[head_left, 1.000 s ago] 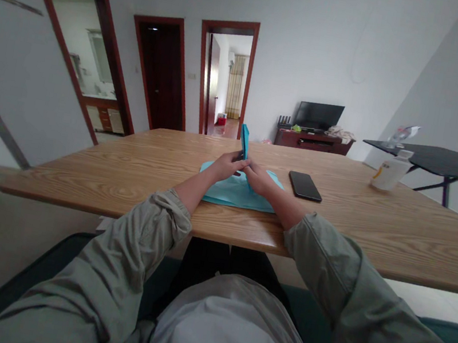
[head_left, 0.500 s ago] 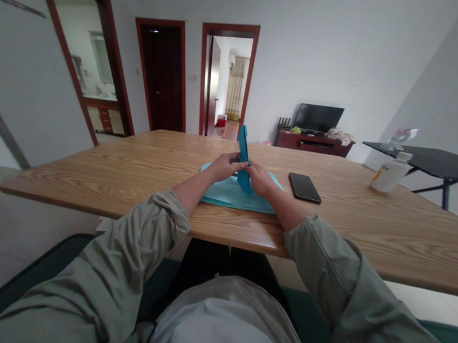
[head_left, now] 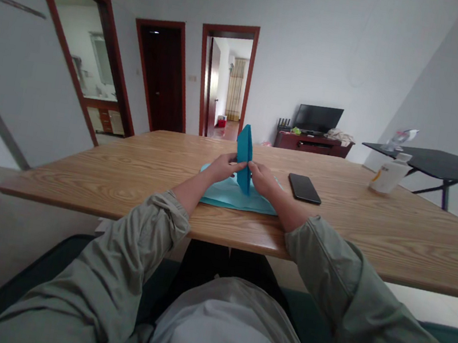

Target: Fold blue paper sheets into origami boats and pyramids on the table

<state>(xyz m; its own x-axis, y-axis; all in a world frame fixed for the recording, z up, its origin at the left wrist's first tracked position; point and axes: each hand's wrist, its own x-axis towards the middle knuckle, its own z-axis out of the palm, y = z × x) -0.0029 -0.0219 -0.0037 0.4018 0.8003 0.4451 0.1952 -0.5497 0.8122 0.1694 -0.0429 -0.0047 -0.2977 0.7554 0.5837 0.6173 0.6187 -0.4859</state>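
Observation:
A folded piece of blue paper [head_left: 246, 145], long and narrow, stands nearly upright between my hands and leans a little to the left at its top. My left hand [head_left: 226, 169] grips its left side, with the thumb pointing toward the middle of the piece. On the opposite side my right hand [head_left: 263, 179] pinches its edge. Below both hands a light blue sheet [head_left: 229, 197] lies flat on the wooden table [head_left: 145, 175]; whether it is cloth or paper I cannot tell. My hands and the folded piece hide part of this sheet.
A black phone [head_left: 304, 188] lies to the right of my hands. Farther right stands a white pump bottle [head_left: 389, 175]. Beyond the table are a black folding table [head_left: 451, 166], a TV [head_left: 318, 118] on a low cabinet, and doorways. The table's front edge runs under my forearms.
The upper part of the blue folded piece has turned, so more of its broad face shows. Both hands stay in nearly the same place and keep hold of it.

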